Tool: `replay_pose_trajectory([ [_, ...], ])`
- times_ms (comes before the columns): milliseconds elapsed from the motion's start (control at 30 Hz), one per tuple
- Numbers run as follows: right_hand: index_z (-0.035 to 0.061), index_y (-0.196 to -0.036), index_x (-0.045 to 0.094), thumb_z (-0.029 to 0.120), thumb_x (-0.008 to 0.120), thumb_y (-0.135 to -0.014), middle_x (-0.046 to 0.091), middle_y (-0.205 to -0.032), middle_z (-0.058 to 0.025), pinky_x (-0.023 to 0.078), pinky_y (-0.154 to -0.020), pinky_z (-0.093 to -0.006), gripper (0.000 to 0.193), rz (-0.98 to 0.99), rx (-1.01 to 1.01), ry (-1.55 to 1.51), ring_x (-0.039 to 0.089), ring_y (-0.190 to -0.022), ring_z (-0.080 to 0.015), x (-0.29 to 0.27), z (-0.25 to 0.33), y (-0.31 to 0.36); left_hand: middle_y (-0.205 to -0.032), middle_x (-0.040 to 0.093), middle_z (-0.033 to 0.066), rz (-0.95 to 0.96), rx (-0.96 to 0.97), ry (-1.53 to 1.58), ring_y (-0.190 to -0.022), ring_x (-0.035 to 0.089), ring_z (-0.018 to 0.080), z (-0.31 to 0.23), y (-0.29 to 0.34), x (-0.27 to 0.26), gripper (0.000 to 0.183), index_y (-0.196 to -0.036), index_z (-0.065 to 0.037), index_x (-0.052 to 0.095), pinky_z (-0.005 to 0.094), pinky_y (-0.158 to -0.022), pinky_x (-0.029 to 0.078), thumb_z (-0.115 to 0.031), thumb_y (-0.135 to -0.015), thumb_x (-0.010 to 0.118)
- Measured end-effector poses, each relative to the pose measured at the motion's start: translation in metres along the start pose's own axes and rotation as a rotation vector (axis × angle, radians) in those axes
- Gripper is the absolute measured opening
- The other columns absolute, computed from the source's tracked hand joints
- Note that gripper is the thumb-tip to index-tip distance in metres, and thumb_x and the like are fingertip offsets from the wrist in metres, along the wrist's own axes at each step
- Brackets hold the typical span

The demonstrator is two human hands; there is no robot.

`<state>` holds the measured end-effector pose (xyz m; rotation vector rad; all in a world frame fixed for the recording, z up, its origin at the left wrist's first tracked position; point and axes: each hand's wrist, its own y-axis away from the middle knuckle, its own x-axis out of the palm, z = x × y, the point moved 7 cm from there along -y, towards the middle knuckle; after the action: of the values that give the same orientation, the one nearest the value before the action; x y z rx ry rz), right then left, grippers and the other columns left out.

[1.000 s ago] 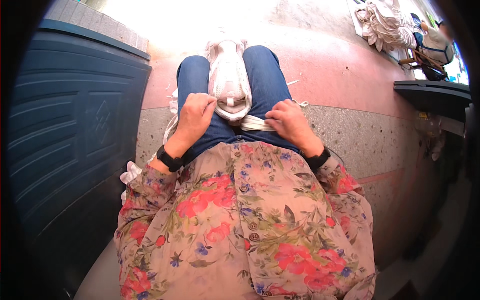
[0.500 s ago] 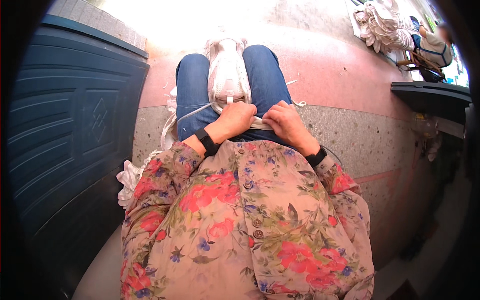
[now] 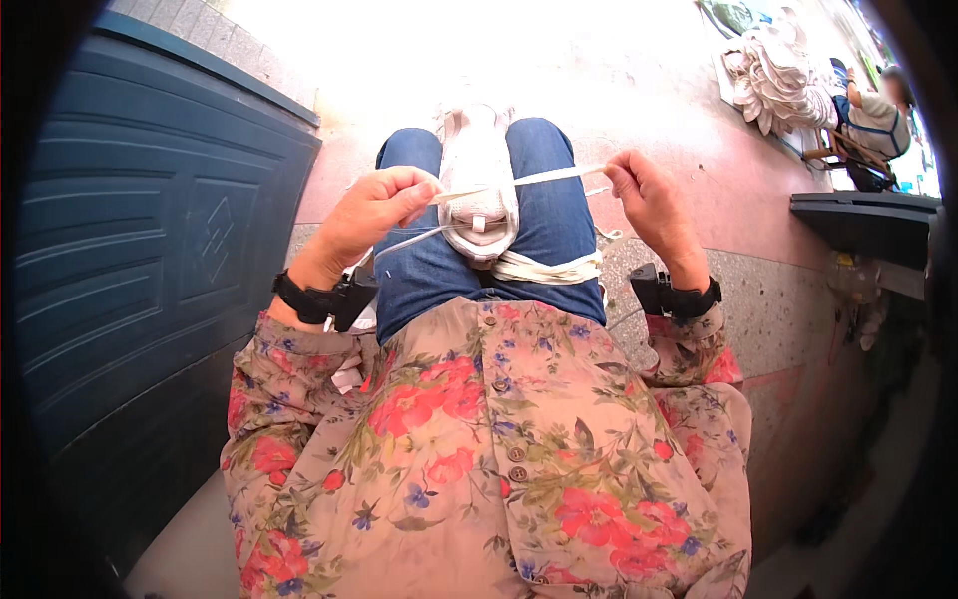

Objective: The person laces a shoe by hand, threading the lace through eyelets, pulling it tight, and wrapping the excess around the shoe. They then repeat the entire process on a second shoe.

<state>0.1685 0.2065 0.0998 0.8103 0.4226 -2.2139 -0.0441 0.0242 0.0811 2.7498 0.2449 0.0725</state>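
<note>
Head view showed the left hand (image 3: pixel 374 215) and right hand (image 3: pixel 644 195) each pinched shut on an end of a flat white woven lace (image 3: pixel 544 177), stretched across a white mesh shoe (image 3: pixel 477 185) lying between the knees; tightening seemed underway, calling for an even outward pull.

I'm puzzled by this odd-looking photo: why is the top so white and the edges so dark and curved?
Head view: sunlight overexposes the floor above the knees, washing out detail; the fisheye lens bends the blue door and blackens the rim; both hands, left and right, and the white strip stay sharp.
</note>
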Motion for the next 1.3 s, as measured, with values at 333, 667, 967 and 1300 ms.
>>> replay_pose_trajectory([
  [333, -0.0012, -0.11, 0.051, 0.009, 0.053, -0.083, 0.058, -0.105, -0.0153, 0.045, -0.081, -0.0298, 0.029, 0.209, -0.047, -0.445, 0.056, -0.097, -0.0195, 0.066, 0.007, 0.006, -0.065, 0.055, 0.0022, 0.055, -0.19, -0.119, -0.054, 0.052, 0.0072, 0.036, -0.023, 0.033, 0.014, -0.086, 0.0, 0.054, 0.0187, -0.045, 0.041, -0.013, -0.084, 0.054],
  [667, -0.0013, -0.089, 0.061, 0.022, 0.052, -0.083, 0.061, -0.076, -0.0166, 0.044, -0.067, -0.0324, 0.025, 0.218, 0.146, -0.321, 0.059, -0.075, -0.0276, 0.138, -0.003, -0.043, -0.082, 0.061, 0.009, -0.323, 0.092, -0.447, -0.078, 0.058, 0.0184, 0.024, -0.086, -0.01, 0.022, -0.093, 0.001, 0.059, 0.032, -0.07, 0.046, -0.018, -0.081, 0.056],
  [967, -0.0003, -0.083, 0.064, 0.02, 0.059, -0.077, 0.062, -0.074, -0.0158, 0.045, -0.063, -0.0282, 0.021, 0.017, 0.203, -0.41, 0.061, -0.068, -0.0193, 0.14, -0.033, -0.066, -0.076, 0.06, 0.0156, -0.399, 0.235, -0.978, -0.075, 0.059, 0.0304, 0.029, -0.117, 0.002, 0.02, -0.079, -0.002, 0.061, 0.0373, -0.067, 0.046, -0.019, -0.071, 0.063],
  [1300, 0.0026, -0.082, 0.061, 0.018, 0.053, -0.079, 0.058, -0.083, -0.0149, 0.044, -0.07, -0.0376, 0.018, -0.004, 0.126, -0.118, 0.056, -0.081, -0.0309, 0.146, -0.023, -0.073, -0.068, 0.062, 0.0145, -0.462, 0.172, -0.649, -0.063, 0.062, 0.0219, 0.037, -0.118, -0.009, 0.017, -0.074, 0.0, 0.064, 0.0309, -0.06, 0.048, -0.016, -0.068, 0.064],
])
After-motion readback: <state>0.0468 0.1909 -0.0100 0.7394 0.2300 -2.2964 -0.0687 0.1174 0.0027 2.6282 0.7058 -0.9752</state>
